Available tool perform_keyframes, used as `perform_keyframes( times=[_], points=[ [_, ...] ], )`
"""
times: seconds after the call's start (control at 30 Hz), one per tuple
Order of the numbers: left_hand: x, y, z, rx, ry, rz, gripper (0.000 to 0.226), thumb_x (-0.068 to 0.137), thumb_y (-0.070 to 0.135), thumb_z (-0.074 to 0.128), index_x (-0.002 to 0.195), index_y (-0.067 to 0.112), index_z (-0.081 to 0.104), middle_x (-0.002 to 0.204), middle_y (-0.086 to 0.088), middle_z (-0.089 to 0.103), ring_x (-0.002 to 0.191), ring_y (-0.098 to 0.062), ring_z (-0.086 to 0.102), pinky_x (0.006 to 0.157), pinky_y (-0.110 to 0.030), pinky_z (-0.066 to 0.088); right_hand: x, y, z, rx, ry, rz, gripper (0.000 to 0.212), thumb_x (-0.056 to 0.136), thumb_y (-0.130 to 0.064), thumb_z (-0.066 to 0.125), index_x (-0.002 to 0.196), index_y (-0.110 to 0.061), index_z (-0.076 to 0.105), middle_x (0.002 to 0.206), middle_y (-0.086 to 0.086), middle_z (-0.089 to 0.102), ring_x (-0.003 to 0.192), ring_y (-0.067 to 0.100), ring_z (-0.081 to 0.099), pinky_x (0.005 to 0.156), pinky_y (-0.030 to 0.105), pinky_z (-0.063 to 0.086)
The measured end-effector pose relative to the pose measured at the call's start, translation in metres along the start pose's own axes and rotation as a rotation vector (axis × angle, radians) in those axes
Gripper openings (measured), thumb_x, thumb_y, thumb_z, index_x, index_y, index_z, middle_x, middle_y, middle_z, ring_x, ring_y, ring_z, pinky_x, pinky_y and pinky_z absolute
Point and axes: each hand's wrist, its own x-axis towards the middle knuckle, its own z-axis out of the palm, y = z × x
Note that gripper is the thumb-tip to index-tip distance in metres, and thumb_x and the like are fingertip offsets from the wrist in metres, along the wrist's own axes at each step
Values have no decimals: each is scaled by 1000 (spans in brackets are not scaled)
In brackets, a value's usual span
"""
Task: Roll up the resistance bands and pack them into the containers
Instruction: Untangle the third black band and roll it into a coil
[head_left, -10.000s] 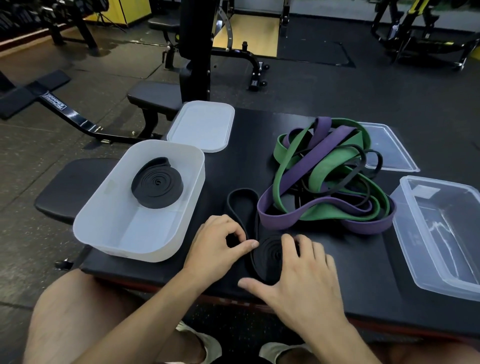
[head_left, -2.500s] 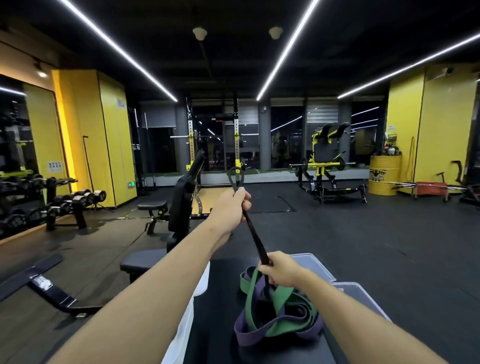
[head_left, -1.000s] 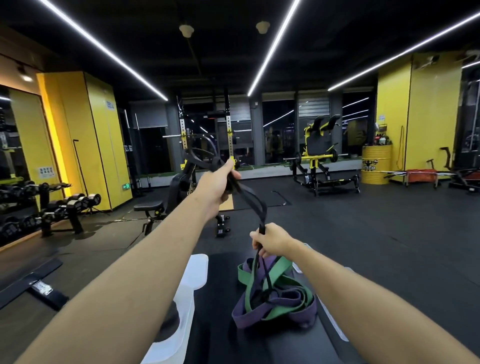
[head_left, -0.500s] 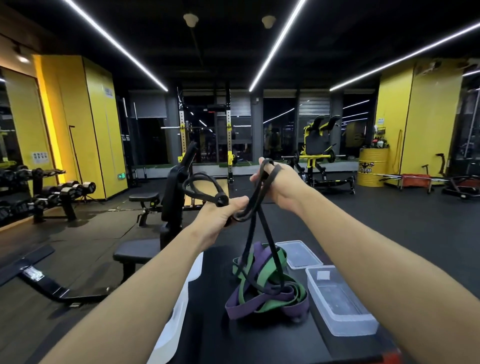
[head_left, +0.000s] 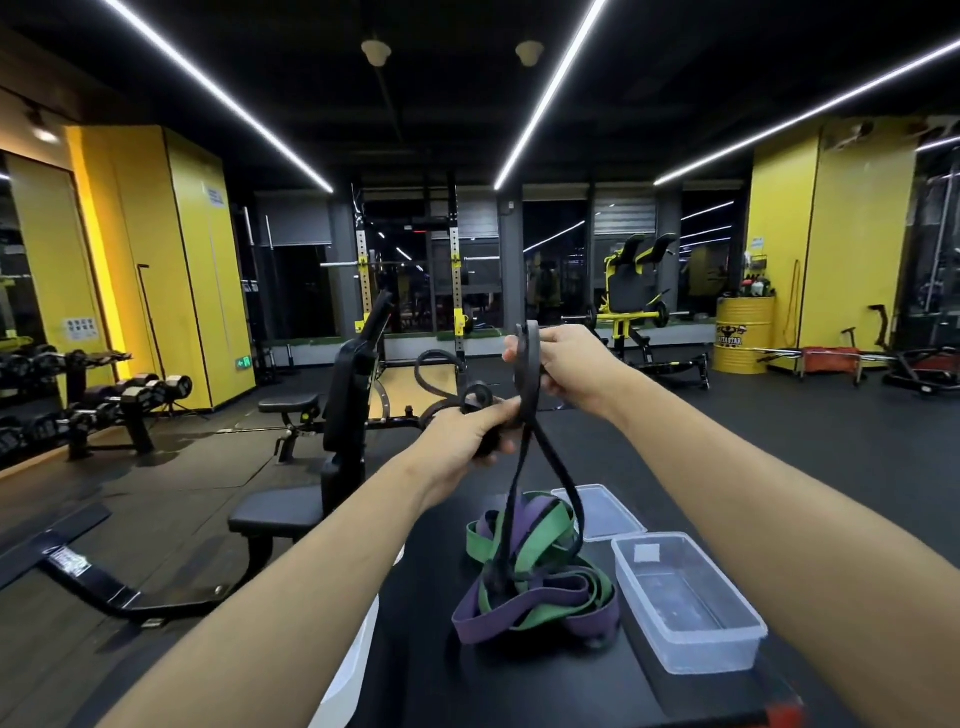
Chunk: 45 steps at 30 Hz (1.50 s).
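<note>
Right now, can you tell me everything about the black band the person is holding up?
The black band is thin, flat and rubbery-looking. Both hands hold it in the air: the left hand grips bunched loops, the right hand pinches a fold slightly higher. Two strands hang down into the pile of green and purple bands on the table, where its lower end is hidden.

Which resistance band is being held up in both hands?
The narrow black band, gripped by the left hand and right hand; the wider purple band and green band lie heaped below.
</note>
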Motion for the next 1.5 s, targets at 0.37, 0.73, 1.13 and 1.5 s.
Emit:
perform_keyframes(
  times=[0.37, 0.73, 1.13, 1.5],
  points=[
    [-9, 0, -24, 423, -112, -509, 111, 81, 96, 25, 115, 1, 72, 101, -15, 80, 91, -23, 79, 63, -22, 56, 4, 2, 6, -115, 111, 61, 15, 97, -16, 63, 92, -9, 75, 58, 5, 56, 40, 12, 42, 43, 24, 27],
    [5, -10, -21, 171, 106, -129, 43, 109, 47, 45, 124, 13, 67, 115, -6, 78, 110, -18, 72, 103, -41, 53, 6, 20, 6, -99, 73, 66, 15, 86, -4, 63, 73, -10, 70, 50, 0, 38, 48, 18, 25, 44, 22, 18],
    [-2, -11, -1, 297, -204, -39, 45, 85, 46, 82, 120, 22, 67, 120, -2, 76, 115, -16, 71, 113, -49, 47, 12, 22, 2, 216, 75, 108, 4, 93, -14, 72, 90, -13, 71, 58, -3, 50, 48, 9, 40, 43, 21, 33],
    [-1, -16, 3, 218, -239, -35, 20, 107, 24, 56, 119, 12, 66, 100, -3, 75, 75, -9, 69, 67, -20, 50, 9, 26, 4, 339, 46, 162, 8, 100, -19, 68, 100, -11, 70, 68, -1, 56, 46, 5, 43, 42, 15, 38]
  ],
)
